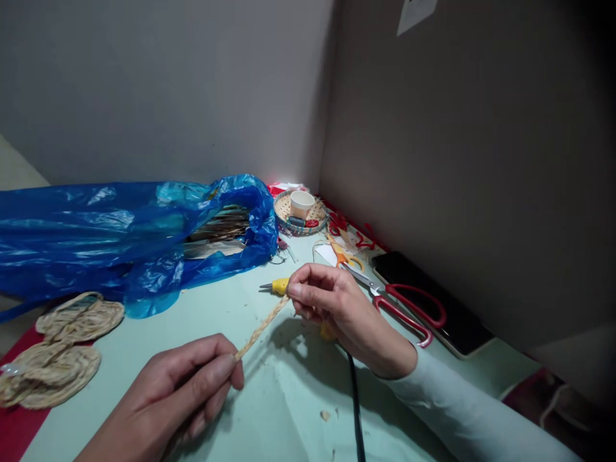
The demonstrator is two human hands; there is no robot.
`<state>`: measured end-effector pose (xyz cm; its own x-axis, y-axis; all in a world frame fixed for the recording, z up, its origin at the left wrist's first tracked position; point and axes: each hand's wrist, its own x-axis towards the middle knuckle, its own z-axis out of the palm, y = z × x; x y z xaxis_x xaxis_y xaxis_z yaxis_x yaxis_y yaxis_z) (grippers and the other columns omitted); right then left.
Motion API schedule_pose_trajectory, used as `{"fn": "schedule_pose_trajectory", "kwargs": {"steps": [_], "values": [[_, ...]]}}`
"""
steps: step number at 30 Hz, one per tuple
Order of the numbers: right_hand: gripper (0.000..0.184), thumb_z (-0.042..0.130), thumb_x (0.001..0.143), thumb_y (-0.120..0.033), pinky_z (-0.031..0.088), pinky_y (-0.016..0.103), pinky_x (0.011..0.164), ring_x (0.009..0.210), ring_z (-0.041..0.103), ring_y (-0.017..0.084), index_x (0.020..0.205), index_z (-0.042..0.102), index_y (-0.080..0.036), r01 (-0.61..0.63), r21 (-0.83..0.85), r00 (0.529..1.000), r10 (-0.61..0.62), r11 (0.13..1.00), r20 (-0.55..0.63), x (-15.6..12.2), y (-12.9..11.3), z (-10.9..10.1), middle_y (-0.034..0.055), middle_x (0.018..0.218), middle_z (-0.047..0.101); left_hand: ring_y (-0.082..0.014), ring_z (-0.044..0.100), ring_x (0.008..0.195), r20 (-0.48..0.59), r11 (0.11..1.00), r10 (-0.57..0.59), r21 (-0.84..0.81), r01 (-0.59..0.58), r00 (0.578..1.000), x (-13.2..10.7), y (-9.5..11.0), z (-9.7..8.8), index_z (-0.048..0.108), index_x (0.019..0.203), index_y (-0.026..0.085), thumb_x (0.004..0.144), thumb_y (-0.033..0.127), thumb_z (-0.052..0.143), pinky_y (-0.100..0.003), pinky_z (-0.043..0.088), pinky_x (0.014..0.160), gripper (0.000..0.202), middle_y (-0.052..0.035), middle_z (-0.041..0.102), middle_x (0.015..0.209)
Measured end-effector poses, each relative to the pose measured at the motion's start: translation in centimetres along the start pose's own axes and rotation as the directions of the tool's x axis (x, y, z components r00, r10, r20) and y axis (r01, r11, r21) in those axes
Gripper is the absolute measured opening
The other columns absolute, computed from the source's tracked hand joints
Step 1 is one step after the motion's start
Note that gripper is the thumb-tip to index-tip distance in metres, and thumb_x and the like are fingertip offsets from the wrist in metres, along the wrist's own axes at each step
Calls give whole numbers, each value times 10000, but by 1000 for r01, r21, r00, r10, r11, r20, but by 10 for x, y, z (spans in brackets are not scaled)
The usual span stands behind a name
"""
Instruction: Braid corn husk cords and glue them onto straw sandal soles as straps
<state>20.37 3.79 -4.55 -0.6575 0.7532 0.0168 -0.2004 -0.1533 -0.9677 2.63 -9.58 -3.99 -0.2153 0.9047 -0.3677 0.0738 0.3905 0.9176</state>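
A short pale braided cord stretches slantwise between my two hands, above the light green table cover. At its lower left end my left hand pinches it between thumb and fingers. My right hand grips the upper end with thumb and forefinger. Just beyond that hand lies a yellow glue gun with a dark nozzle, its body partly hidden behind my fingers. Its black cable runs toward the near edge.
Red-handled scissors rest against a black phone at right, orange scissors behind. A blue plastic bag holding dry strips lies at left, near coiled braided pieces. A woven tray carries a white cup. Walls enclose the back.
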Motion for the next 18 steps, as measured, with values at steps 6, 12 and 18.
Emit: {"fn": "schedule_pose_trajectory", "kwargs": {"steps": [6,12,18], "values": [[137,701,802,-256,274,230,511,536,408,75,743,622,-162,-9,50,999,10,999,-31,4,2,-3,-40,629,558,-90,385,493,-26,991,-87,-105,84,996,3,-1,-1,744,614,192,569,653,829,-166,252,463,470,-10,568,520],[178,744,768,-264,255,217,493,541,388,70,723,612,-152,-16,90,996,24,996,-89,6,0,-7,-34,639,549,-103,388,519,9,997,-79,13,78,997,4,0,-5,765,634,183,639,694,750,-166,260,485,512,-17,536,510],[176,743,778,-271,287,221,521,533,370,69,724,619,-159,-21,97,995,30,995,-90,4,0,-5,-41,632,538,-123,384,523,-21,997,-43,65,45,999,-2,-4,-12,740,638,218,712,675,696,-183,280,461,465,-8,504,513]]}}
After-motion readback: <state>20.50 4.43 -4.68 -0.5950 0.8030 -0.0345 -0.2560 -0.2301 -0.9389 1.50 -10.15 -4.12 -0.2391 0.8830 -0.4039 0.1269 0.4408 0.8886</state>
